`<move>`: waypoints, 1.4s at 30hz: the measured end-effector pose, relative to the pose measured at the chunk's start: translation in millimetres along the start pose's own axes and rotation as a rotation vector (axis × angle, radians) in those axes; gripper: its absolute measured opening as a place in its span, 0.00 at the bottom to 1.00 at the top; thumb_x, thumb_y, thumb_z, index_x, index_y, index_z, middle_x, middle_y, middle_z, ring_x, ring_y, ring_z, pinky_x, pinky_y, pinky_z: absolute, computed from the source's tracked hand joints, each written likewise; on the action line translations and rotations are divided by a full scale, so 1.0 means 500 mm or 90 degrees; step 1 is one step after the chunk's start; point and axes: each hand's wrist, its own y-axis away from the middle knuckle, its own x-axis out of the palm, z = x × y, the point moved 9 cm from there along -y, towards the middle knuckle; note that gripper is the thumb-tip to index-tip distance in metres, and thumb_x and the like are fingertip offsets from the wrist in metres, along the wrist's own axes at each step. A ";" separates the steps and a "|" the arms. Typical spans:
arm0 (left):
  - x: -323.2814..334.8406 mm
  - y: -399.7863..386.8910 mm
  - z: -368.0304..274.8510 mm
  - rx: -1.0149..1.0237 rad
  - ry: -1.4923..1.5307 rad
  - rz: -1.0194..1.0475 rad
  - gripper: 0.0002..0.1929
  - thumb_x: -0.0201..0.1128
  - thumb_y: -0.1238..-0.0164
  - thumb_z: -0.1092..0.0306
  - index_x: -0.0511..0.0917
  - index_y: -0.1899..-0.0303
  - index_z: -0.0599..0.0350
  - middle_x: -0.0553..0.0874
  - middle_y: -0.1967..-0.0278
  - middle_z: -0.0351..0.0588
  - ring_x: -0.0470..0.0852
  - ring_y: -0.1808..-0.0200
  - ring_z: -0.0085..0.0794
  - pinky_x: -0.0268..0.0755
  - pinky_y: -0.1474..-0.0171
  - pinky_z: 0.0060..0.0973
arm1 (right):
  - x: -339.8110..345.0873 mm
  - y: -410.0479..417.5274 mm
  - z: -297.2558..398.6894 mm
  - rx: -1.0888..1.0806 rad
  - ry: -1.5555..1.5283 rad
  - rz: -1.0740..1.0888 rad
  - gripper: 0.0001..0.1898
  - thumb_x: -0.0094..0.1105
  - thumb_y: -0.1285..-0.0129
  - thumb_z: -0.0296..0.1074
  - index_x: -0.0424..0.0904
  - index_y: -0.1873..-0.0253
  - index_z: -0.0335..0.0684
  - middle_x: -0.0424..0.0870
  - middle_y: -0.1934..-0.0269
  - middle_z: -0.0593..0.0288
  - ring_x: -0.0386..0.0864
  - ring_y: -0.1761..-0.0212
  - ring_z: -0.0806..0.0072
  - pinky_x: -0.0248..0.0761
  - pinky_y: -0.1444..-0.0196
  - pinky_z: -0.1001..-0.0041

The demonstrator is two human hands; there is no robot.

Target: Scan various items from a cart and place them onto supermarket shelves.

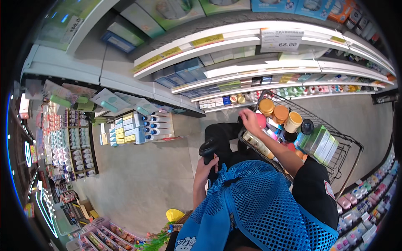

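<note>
My left hand (207, 168) grips the handle of a black handheld device (209, 148), which looks like a barcode scanner, in front of my blue mesh vest (263, 194). To the right, my right arm reaches across a wire shopping cart (353, 142). At the cart's near corner, my right hand (249, 120) has bent fingers; whether they hold anything cannot be made out. Beside that hand lie a round pink item (260, 120) and jars with an orange lid (280, 113) and a gold lid (267, 106). Bottles and a green-and-clear box (320, 144) also fill the cart.
White store shelves (238, 72) with boxed goods and price tags run along the front. Stacked boxes and pump bottles (157, 125) stand on a low display to the left. More product shelves (364, 207) curve behind the cart. Grey tiled floor (138, 175) lies to my left.
</note>
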 end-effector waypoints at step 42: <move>0.206 -0.086 -0.040 -0.029 -0.236 0.242 0.10 0.63 0.41 0.72 0.74 0.58 0.61 0.77 0.76 0.43 0.75 0.80 0.24 0.67 0.77 0.20 | -0.251 0.520 -0.188 0.284 0.284 -0.030 0.11 0.52 0.41 0.34 0.74 0.63 0.31 0.79 0.66 0.42 0.77 0.62 0.48 0.73 0.60 0.57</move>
